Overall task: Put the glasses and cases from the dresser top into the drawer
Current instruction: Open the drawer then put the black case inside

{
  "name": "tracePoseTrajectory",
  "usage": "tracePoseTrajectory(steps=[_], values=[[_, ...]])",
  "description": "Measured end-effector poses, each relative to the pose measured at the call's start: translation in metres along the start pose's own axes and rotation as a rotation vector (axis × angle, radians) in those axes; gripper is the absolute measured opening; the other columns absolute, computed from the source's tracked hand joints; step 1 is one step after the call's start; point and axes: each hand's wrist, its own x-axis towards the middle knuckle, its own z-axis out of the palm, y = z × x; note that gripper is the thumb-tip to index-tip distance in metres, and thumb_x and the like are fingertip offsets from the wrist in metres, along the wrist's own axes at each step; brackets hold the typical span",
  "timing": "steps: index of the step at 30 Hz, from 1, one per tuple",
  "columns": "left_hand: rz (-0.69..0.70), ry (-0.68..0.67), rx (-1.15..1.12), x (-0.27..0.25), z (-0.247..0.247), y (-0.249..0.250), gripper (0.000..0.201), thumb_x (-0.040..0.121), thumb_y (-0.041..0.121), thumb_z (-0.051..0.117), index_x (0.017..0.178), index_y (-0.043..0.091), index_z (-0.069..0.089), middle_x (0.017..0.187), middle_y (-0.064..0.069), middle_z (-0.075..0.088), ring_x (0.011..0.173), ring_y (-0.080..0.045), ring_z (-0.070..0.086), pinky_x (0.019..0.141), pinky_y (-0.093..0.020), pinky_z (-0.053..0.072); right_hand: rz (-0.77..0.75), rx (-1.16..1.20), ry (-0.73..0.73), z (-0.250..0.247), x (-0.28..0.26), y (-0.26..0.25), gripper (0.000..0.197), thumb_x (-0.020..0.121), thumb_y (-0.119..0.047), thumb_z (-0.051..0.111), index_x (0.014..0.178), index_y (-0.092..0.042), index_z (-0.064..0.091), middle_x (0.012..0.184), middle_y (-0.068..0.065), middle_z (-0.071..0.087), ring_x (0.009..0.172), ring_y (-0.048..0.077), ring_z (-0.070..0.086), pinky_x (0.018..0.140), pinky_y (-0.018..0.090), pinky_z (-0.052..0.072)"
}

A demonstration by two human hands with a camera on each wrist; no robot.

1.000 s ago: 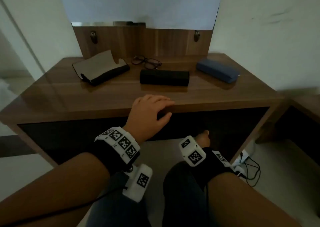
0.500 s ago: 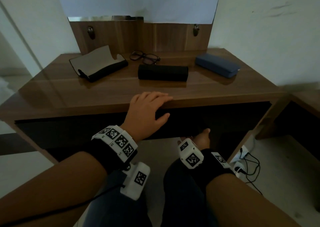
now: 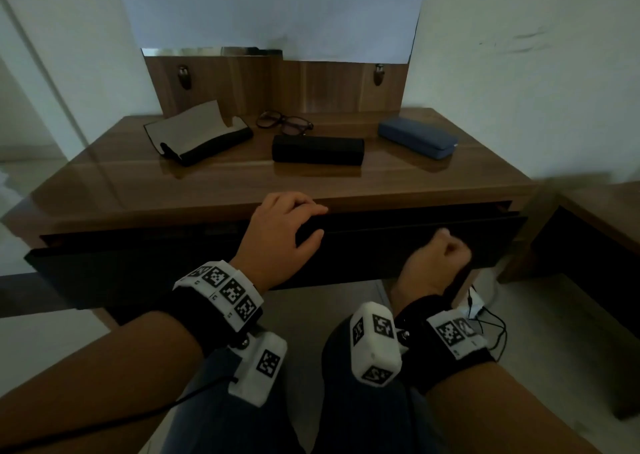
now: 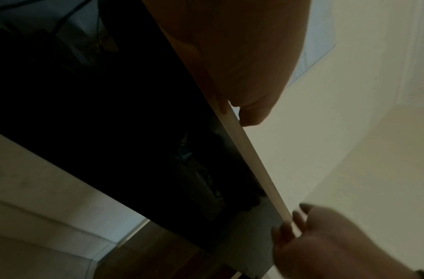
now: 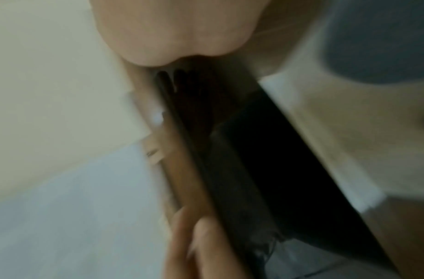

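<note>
Drawer (image 3: 381,246) now slid slightly out; right hand (image 3: 434,263) has come up, fist curled under its front, left hand (image 3: 284,232) gripping the top edge. Glasses (image 3: 284,123) and cases sit on dresser top (image 3: 104,190) at 12 o'clock. Risk: uneven pull jams drawer, jolt slides black case (image 3: 318,149).

No legible text, brand, number or sign appeared in any view. The only printed marks were black-and-white square code patterns on the white blocks of the left wristband (image 3: 221,289) and the right wristband (image 3: 453,332), and on the camera housings below the wrists (image 3: 268,363) (image 3: 375,336); these carried no readable characters. The cases and glasses on the desk (image 3: 242,183) showed no lettering at this resolution. Both wrist views were dim and blurred, with nothing readable.
</note>
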Motion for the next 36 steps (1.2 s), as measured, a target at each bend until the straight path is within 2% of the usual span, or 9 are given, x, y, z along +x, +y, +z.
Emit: tracePoseTrajectory(steps=[4,8,11,13,16,20,25,33,36], values=[[-0.176,-0.089,-0.089,-0.004,-0.004,-0.004,0.029,0.094,0.04,0.05,0.113,0.026,0.066,0.111,0.006,0.061,0.105,-0.012,0.056,0.087,-0.03,0.048,-0.204,-0.09,-0.295,0.01,-0.008,-0.018,0.017,0.097,-0.026,0.045,0.084,-0.017,0.052,0.071,-0.004,0.049,0.062,0.008,0.045,0.057,0.019,0.04],[-0.327,-0.144,-0.115,-0.002,-0.01,-0.007,0.032,0.095,0.044,0.045,0.111,0.026,0.066,0.109,0.005,0.067,0.097,-0.013,0.062,0.084,-0.033,0.052,-0.373,-0.321,-0.511,0.022,-0.012,-0.021,0.025,0.096,-0.027,0.046,0.076,-0.017,0.057,0.069,-0.003,0.054,0.066,0.012,0.052,0.06,0.028,0.041],[-0.36,-0.146,-0.168,-0.001,-0.014,-0.006,0.034,0.095,0.045,0.045,0.111,0.023,0.067,0.106,0.005,0.069,0.094,-0.011,0.062,0.083,-0.031,0.051,-0.406,-0.544,-0.655,0.031,-0.013,-0.019,0.025,0.092,-0.035,0.047,0.07,-0.026,0.055,0.075,-0.003,0.062,0.082,0.025,0.06,0.081,0.042,0.05],[-0.382,-0.152,-0.201,0.0,-0.016,-0.006,0.034,0.095,0.045,0.046,0.11,0.022,0.067,0.103,0.005,0.069,0.093,-0.01,0.061,0.081,-0.029,0.049,-0.405,-0.671,-0.713,0.035,-0.014,-0.021,0.025,0.09,-0.041,0.046,0.071,-0.027,0.054,0.076,-0.003,0.065,0.083,0.027,0.061,0.096,0.051,0.045],[-0.399,-0.172,-0.233,0.001,-0.018,-0.006,0.033,0.095,0.044,0.047,0.109,0.022,0.068,0.101,0.005,0.068,0.091,-0.009,0.06,0.08,-0.028,0.048,-0.388,-0.831,-0.786,0.036,-0.015,-0.029,0.024,0.092,-0.04,0.049,0.088,-0.019,0.061,0.089,0.002,0.069,0.089,0.024,0.062,0.106,0.051,0.037],[-0.408,-0.203,-0.236,0.002,-0.021,-0.005,0.032,0.094,0.044,0.049,0.109,0.023,0.068,0.1,0.007,0.067,0.093,-0.01,0.061,0.082,-0.03,0.05,-0.406,-0.957,-0.874,0.036,-0.018,-0.039,0.023,0.089,-0.041,0.054,0.079,-0.021,0.058,0.085,0.004,0.065,0.091,0.027,0.062,0.099,0.051,0.043],[-0.395,-0.243,-0.26,0.0,-0.024,-0.005,0.028,0.093,0.044,0.051,0.104,0.025,0.068,0.089,0.009,0.066,0.084,-0.008,0.062,0.074,-0.027,0.05,-0.412,-1.044,-0.944,0.034,-0.02,-0.049,0.016,0.092,-0.034,0.056,0.088,-0.018,0.06,0.082,-0.002,0.058,0.081,0.016,0.056,0.073,0.031,0.045],[-0.368,-0.275,-0.242,-0.002,-0.032,0.004,0.027,0.094,0.042,0.051,0.09,0.024,0.07,0.074,0.004,0.067,0.062,-0.007,0.059,0.055,-0.023,0.041,-0.424,-1.183,-1.006,0.029,-0.027,-0.059,0.023,0.093,-0.034,0.056,0.08,-0.015,0.06,0.08,0.002,0.058,0.071,0.015,0.054,0.068,0.03,0.044],[-0.366,-0.296,-0.227,-0.003,-0.036,0.008,0.03,0.095,0.043,0.048,0.088,0.023,0.07,0.081,0.0,0.07,0.055,-0.005,0.055,0.051,-0.022,0.038,-0.416,-1.24,-1.015,0.028,-0.031,-0.06,0.028,0.093,-0.037,0.056,0.092,-0.011,0.065,0.088,0.006,0.062,0.078,0.018,0.056,0.071,0.031,0.044]])
